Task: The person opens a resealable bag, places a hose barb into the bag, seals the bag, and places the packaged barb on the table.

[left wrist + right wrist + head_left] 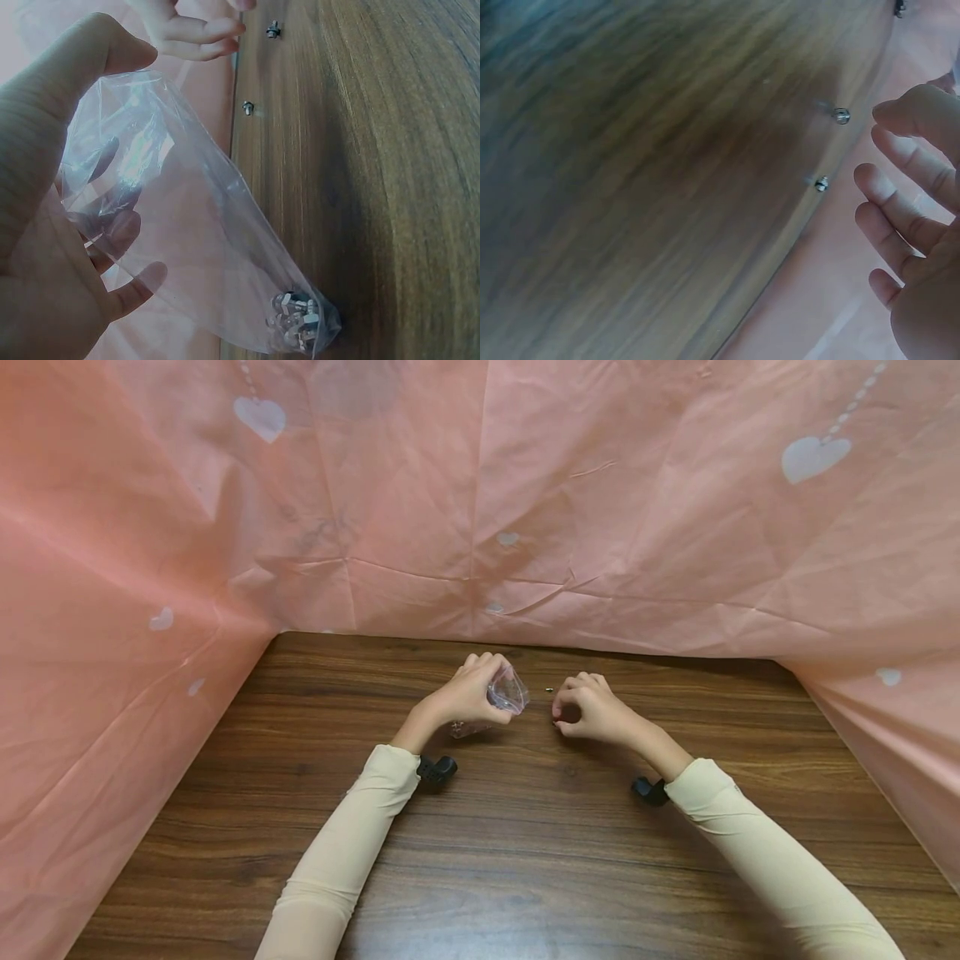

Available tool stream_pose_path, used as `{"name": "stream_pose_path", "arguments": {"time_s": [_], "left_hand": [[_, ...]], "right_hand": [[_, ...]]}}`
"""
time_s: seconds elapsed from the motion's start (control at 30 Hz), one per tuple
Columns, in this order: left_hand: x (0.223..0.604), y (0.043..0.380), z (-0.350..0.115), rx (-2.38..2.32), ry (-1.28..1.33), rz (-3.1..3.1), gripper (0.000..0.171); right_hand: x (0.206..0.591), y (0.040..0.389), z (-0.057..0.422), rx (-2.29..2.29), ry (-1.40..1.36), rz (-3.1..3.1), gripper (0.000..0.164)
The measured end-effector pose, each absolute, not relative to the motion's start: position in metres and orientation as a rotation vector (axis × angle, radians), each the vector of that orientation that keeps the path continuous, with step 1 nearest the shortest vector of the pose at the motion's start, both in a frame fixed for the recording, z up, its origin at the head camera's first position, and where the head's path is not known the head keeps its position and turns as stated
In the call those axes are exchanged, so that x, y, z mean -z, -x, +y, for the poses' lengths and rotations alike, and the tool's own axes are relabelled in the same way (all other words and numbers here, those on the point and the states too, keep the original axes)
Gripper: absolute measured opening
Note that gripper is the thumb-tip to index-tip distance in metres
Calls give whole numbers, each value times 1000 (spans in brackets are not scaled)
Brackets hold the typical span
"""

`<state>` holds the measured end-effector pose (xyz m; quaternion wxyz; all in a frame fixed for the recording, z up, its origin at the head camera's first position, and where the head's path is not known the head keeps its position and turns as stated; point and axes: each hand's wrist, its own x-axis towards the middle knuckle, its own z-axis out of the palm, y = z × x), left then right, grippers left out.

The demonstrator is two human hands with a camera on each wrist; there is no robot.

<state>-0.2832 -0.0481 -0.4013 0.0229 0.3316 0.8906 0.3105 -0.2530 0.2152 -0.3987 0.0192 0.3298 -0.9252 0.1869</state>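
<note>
My left hand [468, 691] holds a clear plastic bag [202, 225] near its mouth, thumb on one side and fingers on the other, seen through the film. Several shiny metal bolts [300, 319] lie bunched in the bag's bottom corner, close to the tabletop. Over the table to the right, my right hand [595, 710] hovers with its fingers loosely bent. Nothing shows between its thumb and fingers in the right wrist view. Beside those fingertips lie two small loose bolts, one bolt [841, 115] nearer the thumb and another bolt [821, 184] closer to the table edge.
Dark wood-grain tabletop [487, 827] spreads under both arms. A pink sheet with white hearts [600, 510] hangs along the table's back and sides. A black wrist camera [437, 769] sits on the left wrist, and another black camera [649, 791] on the right.
</note>
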Motion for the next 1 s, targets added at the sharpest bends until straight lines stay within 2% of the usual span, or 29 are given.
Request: {"name": "stream_pose_path", "arguments": {"time_s": [1.0], "left_hand": [[401,284,-48,-953,-1032,2754,58]], "right_hand": [[407,259,213,-530,-1006,-2941,11]]}}
